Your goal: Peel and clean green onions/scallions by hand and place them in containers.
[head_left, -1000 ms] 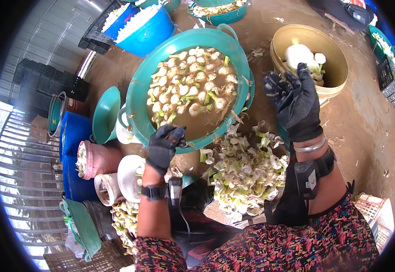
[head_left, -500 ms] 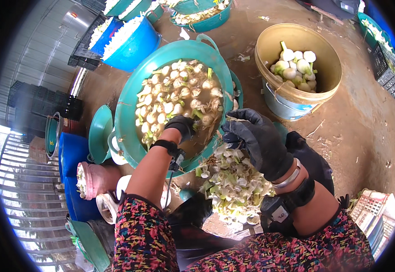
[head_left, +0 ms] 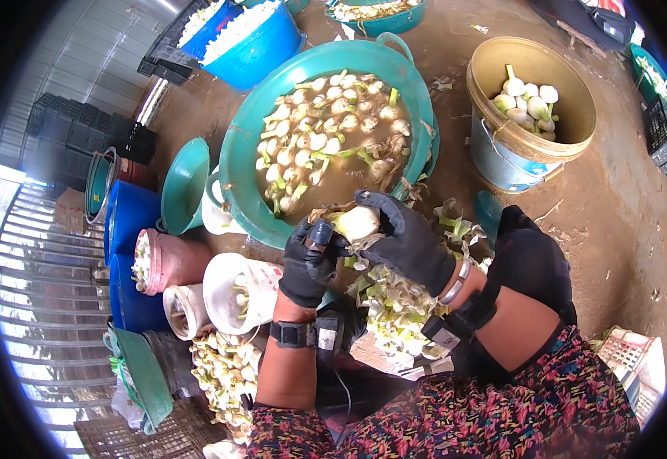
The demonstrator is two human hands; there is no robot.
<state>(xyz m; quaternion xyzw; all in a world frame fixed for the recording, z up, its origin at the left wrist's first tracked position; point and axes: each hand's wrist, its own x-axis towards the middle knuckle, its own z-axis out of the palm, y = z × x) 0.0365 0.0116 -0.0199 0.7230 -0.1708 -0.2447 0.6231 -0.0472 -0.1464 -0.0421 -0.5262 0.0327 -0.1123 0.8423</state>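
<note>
In the head view, the black-gloved right hand (head_left: 414,243) curves its fingers around the right side of a white bulb (head_left: 362,222), the gap just as wide as the bulb. The gloved left hand (head_left: 309,264) has its fingers curled narrowly against the bulb's brown, papery husk at the left; how firmly they pinch, I cannot tell. The bulb sits between both hands, by the near rim of the teal tub (head_left: 239,164), above the heap of peelings (head_left: 394,310).

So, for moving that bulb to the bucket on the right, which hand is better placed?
Likely the right hand: it grips the white bulb from the side nearer the bucket. The left hand is farther from it.
</note>
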